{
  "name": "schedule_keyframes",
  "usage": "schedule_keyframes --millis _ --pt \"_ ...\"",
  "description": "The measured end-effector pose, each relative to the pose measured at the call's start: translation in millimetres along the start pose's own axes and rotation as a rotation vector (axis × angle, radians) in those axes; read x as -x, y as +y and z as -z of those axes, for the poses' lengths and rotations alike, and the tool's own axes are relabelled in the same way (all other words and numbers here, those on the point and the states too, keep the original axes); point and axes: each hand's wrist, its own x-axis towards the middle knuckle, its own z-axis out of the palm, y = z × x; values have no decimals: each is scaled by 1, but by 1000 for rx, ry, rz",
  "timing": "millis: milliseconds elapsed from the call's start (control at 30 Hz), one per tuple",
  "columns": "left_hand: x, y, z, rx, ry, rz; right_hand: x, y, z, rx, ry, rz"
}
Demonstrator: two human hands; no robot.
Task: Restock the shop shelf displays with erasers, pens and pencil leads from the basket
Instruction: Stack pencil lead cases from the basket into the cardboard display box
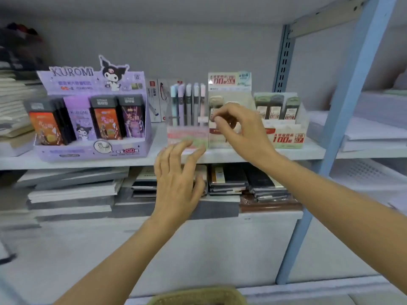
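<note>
On the white shelf point(308, 151) a beige pencil lead display point(229, 84) stands in the middle. My right hand point(242, 133) is in front of it, thumb and forefinger pinching what looks like a small pencil lead case in the box; blur hides the details. To its left, the pen display point(187, 130) holds several pastel pens upright. My left hand point(178, 179) hovers below that display at the shelf edge, fingers spread and holding nothing. A second lead display point(284, 137) stands at the right. The woven basket point(198, 297) shows only its rim at the bottom.
A purple Kuromi display point(92, 148) with boxed lead cases fills the shelf's left. Stacks of notebooks point(72, 190) lie on the shelf below. A blue shelf upright point(339, 133) stands at the right, with paper stacks point(370, 133) beyond it.
</note>
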Motion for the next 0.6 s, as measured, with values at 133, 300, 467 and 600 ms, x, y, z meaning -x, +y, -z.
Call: schedule_keyframes --millis 133,300,467,600 --pt "116 -11 -17 5 -124 144 83 -12 -64 -234 -255 -156" --pt "259 -38 -28 -91 -697 287 204 16 -144 -306 -561 -445" --pt "358 -62 -29 -162 -1156 585 321 60 -204 -185 -897 -740" --pt "401 -68 -28 -224 -1315 609 389 79 -231 -92 -1196 -892"
